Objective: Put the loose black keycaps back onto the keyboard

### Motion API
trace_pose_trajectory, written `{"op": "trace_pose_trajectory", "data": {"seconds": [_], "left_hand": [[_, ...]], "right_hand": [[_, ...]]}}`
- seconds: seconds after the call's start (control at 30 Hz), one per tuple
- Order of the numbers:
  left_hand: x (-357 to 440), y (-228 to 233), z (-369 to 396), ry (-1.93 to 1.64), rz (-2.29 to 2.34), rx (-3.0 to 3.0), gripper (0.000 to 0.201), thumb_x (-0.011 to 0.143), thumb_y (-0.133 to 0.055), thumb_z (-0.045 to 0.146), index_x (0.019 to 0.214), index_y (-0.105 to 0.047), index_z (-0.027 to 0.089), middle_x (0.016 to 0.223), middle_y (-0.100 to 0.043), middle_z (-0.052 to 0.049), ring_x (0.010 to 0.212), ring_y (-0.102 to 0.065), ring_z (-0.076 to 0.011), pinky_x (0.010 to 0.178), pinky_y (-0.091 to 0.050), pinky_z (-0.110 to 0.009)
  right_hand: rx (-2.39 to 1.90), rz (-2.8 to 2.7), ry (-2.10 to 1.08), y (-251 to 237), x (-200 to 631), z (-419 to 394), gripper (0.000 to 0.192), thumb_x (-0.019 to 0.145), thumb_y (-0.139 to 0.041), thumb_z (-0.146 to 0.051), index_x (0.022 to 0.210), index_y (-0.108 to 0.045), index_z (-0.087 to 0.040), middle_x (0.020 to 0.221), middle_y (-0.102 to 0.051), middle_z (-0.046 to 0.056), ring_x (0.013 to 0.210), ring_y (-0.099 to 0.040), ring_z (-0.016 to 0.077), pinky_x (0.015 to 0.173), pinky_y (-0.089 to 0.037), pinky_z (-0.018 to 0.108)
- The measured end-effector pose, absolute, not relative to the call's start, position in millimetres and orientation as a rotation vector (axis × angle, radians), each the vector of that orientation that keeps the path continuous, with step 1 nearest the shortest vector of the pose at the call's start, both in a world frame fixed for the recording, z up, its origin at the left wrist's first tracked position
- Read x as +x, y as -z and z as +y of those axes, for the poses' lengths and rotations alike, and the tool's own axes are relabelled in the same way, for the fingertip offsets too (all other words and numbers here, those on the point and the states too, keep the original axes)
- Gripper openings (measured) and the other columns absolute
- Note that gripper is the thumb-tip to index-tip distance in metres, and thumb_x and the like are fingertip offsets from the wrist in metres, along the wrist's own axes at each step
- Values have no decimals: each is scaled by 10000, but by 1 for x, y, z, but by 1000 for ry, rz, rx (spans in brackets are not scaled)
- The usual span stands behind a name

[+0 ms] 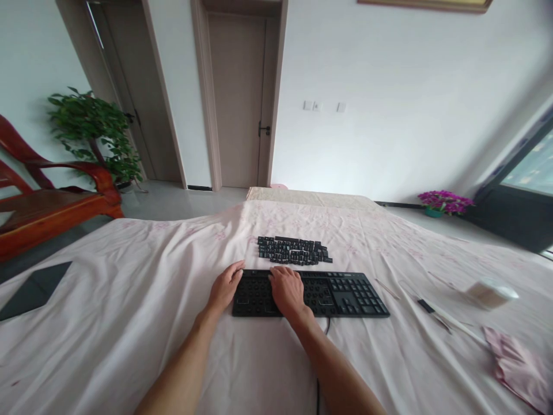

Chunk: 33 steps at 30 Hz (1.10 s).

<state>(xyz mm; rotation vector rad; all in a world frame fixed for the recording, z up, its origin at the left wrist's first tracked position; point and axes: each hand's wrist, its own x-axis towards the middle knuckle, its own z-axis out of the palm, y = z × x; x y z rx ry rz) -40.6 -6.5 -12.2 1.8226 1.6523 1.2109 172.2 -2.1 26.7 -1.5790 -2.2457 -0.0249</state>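
Keyboard lies under right hand's flat, spread fingers; left hand grips its end.

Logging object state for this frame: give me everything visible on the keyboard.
The keyboard is black and looks plastic, lying flat on the pink cloth, long side across the view. Most of its keycaps are off, exposing round sockets; the right-end block still has caps. Removed keycaps lie in rows just beyond it. The left hand holds its left edge, the right hand rests on top. A cable leaves the near edge.
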Motion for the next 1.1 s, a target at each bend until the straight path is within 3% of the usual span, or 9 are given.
{"op": "trace_pose_trajectory", "data": {"seconds": [0.2, 0.43, 0.83, 1.1], "left_hand": [[-46, 13, 4, -1300, 1642, 1675, 333, 902, -445, 303, 1148, -655, 222, 1141, -714, -34, 1083, -643, -174, 986, -480, -331], [-52, 14, 13, -1336, 1729, 1691, 296, 879, -470, 263, 1069, -693, 227, 1116, -720, -38, 1053, -653, -181, 965, -491, -344], [-51, 10, 12, -1306, 1751, 1761, 295, 874, -460, 219, 1036, -707, 232, 1081, -724, -25, 1028, -654, -171, 955, -487, -330], [-51, 9, 11, -1288, 1765, 1785, 286, 868, -471, 206, 1019, -712, 236, 1054, -726, -25, 1005, -658, -173, 930, -498, -322]], "right_hand": [[-1669, -2177, 116, -45, 182, 40, 254, 939, -489, -352, 990, -734, -310, 1075, -652, 45, 996, -512, 214, 823, -362, 319], [-1659, -2329, 242, -45, 172, 69, 265, 915, -528, -352, 788, -741, -258, 992, -633, 70, 968, -462, 238, 801, -349, 353], [-1537, -2544, 266, -51, 157, 76, 271, 903, -501, -231, 777, -740, -202, 940, -662, 111, 982, -467, 253, 819, -326, 370], [-1575, -2514, 147, -52, 157, 74, 153, 843, -609, -285, 822, -761, -276, 942, -691, 46, 966, -522, 224, 823, -338, 331]]}}
